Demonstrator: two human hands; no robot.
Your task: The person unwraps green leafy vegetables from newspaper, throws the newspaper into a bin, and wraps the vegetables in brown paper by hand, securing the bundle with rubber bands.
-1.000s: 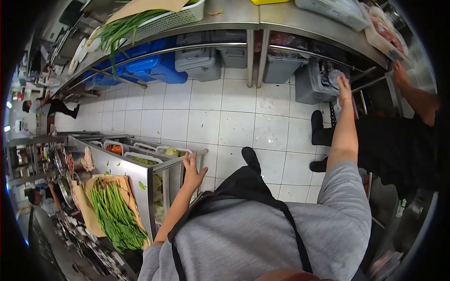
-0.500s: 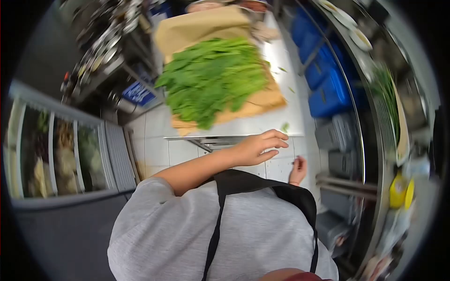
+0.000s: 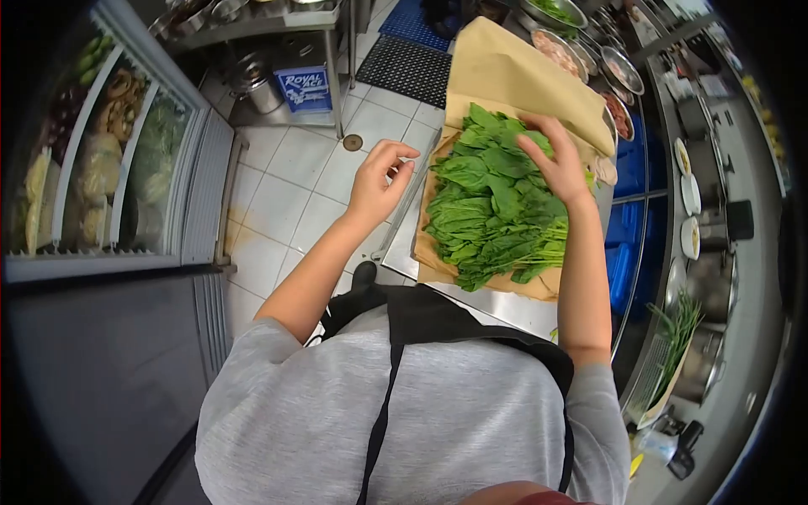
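A pile of leafy greens lies on brown paper spread over a steel table. My right hand is over the upper right part of the greens, thumb and fingers apart, with nothing visible between them. Whether its fingertips touch the leaves cannot be made out. To the left of the table, above the tiled floor, my left hand is raised with its fingers curved and apart, holding nothing.
A fridge with glass panels stands at the left. Behind are a steel rack with pots and a black floor mat. Metal bowls sit beyond the paper. A counter at the right bears a basket of green stalks.
The view has turned from the aisle to the table with the greens. My right hand has come over the greens, and my left hand has moved left, off the table's near edge.
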